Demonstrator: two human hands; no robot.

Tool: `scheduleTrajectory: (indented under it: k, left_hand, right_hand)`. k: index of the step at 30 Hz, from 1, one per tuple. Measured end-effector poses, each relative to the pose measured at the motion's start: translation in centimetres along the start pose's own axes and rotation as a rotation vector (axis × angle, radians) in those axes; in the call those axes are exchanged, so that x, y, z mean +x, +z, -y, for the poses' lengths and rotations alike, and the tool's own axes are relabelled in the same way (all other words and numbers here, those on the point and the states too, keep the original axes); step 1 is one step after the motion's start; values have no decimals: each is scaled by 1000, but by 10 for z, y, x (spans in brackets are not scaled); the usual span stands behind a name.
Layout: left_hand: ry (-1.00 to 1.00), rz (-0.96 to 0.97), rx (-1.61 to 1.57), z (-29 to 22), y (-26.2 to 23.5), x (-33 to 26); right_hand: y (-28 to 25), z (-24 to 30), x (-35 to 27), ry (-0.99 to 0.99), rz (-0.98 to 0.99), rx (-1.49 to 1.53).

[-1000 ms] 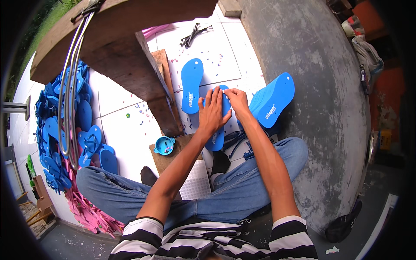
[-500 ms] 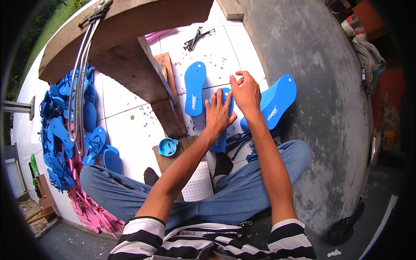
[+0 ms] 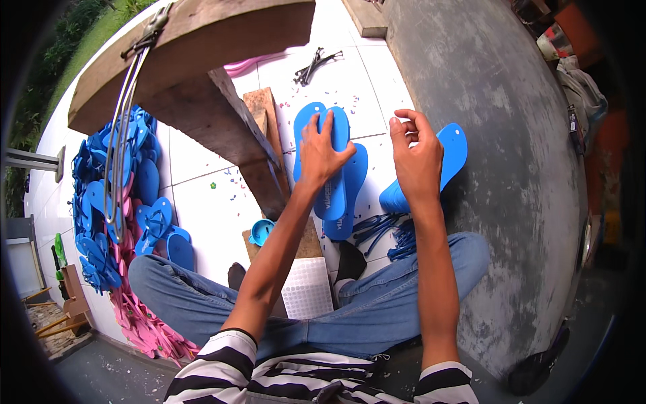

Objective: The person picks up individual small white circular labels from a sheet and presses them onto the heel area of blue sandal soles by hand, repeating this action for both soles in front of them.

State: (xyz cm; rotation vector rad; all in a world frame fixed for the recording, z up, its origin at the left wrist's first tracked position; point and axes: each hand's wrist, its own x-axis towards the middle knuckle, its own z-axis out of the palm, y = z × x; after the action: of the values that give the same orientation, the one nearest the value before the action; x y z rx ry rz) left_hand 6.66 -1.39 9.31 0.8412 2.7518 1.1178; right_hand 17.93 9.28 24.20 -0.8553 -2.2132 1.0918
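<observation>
Blue foam soles [image 3: 334, 192] flat on the white tiled floor [image 3: 202, 195], overlapped in a loose row just right of the wooden bench leg [image 3: 235, 135] and short of the grey concrete slab [image 3: 484, 101]. Left hand [image 3: 321, 151] spread wide and laid palm-down on the uppermost sole, fingers reaching toward its toe end, pressing rather than gripping. Right hand [image 3: 416, 158] raised just above the floor beside a tilted stack of blue soles [image 3: 452, 151] leaning on the slab edge, fingers curled in with thumb near the fingertips; whether anything small sits in that pinch, impossible to tell. Bundle of blue straps [image 3: 383, 225] on the tiles between the soles and the right knee, small blue cup [image 3: 261, 232] and a white perforated sheet [image 3: 306, 288] near the left shin, heaps of finished blue sandals [image 3: 101, 202] and pink sandals [image 3: 145, 323] along the left edge of the floor. Probably the step of steadying one sole for fitting. Next move, as a judgement: firm downward hold with the left palm and precise fingertip placement from the right.
</observation>
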Motion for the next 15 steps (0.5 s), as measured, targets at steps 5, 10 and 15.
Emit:
scheduleTrajectory:
  k: [5,10,15]
  left_hand:
    - [61,-42,226,72,27,52]
    - [-28,31,266,101,53,62]
    - [-60,80,229,89,65,62]
  right_hand:
    - [-11,3,0,-24,-14,12]
    - [-11,7,2,-67,-19,5]
    - [-18,-2,3,-41,-27,21]
